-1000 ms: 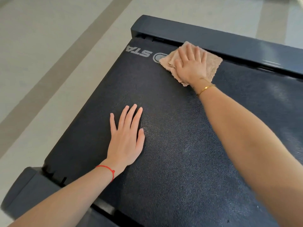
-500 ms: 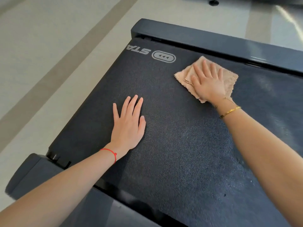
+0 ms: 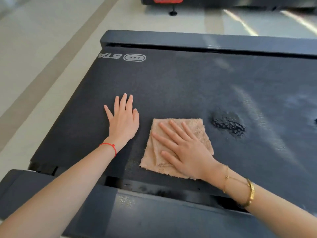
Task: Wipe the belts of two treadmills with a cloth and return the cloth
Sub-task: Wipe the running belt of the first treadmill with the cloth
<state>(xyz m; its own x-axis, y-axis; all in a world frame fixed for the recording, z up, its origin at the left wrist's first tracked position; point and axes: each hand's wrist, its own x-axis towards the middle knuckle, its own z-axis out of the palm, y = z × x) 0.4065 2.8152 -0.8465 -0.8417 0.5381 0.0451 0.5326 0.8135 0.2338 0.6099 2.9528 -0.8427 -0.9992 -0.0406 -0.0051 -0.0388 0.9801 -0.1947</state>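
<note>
Head view shows the right hand point(image 3: 187, 150) flat on the cloth point(image 3: 199, 127), left hand point(image 3: 124, 120) flat on the belt point(image 3: 171, 86), wet patch point(image 3: 228, 123) left.

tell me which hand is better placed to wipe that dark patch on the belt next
Right. The right hand already presses the cloth flat, just beside the dark patch; the left hand lies bare on the belt, farther away.

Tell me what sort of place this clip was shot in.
Probably a gym or fitness room: the hands work on a treadmill belt printed with a start marking, and part of another machine with a red label stands on the pale tiled floor behind.
</note>
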